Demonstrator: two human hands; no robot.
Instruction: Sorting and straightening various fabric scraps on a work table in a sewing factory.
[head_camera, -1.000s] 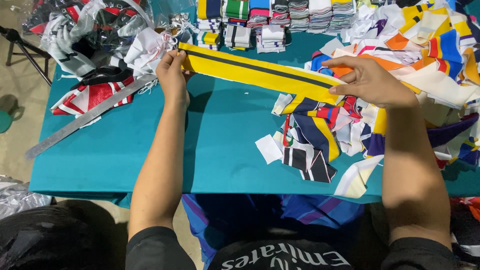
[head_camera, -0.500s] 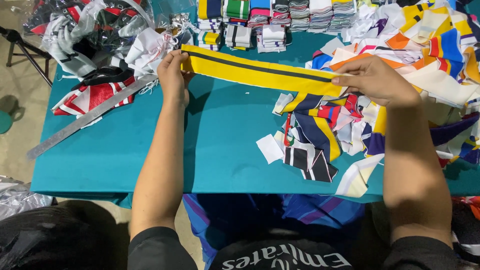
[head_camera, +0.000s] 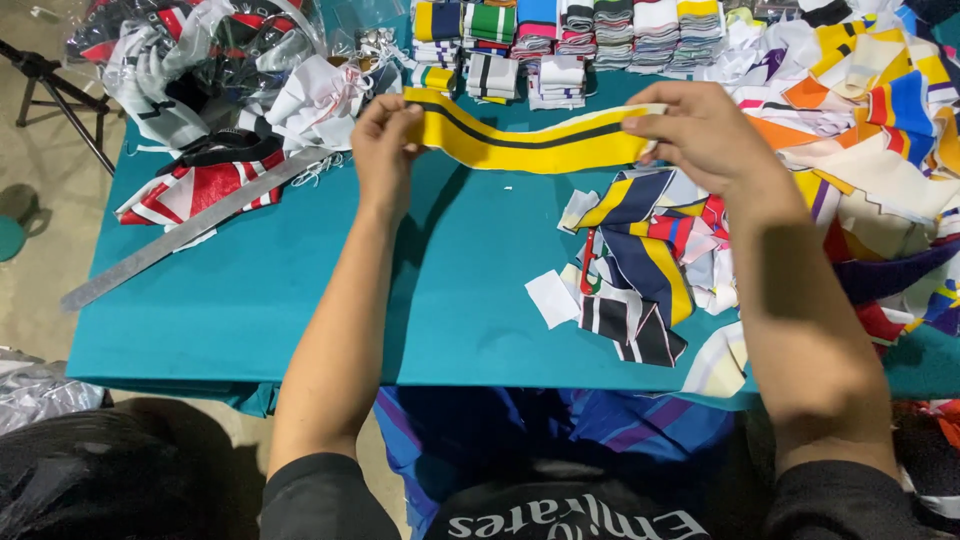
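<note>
Head view: our ruler (head_camera: 190, 232) lies slanted near the table's (head_camera: 300, 320) left edge; left hand (head_camera: 385, 140) pinches the strip's (head_camera: 530, 140) left end, right hand (head_camera: 700, 130) pinches its right end, strip stretched above bare teal cloth; scraps (head_camera: 640, 260) crowd the right edge.

A sewing or garment workshop: a teal-covered surface (head_camera: 250, 300) carries heaps of coloured fabric scraps (head_camera: 640, 260), neat stacks of folded striped trim (head_camera: 600, 30), a long metal ruler (head_camera: 190, 230) and bagged cloth (head_camera: 190, 60).
</note>
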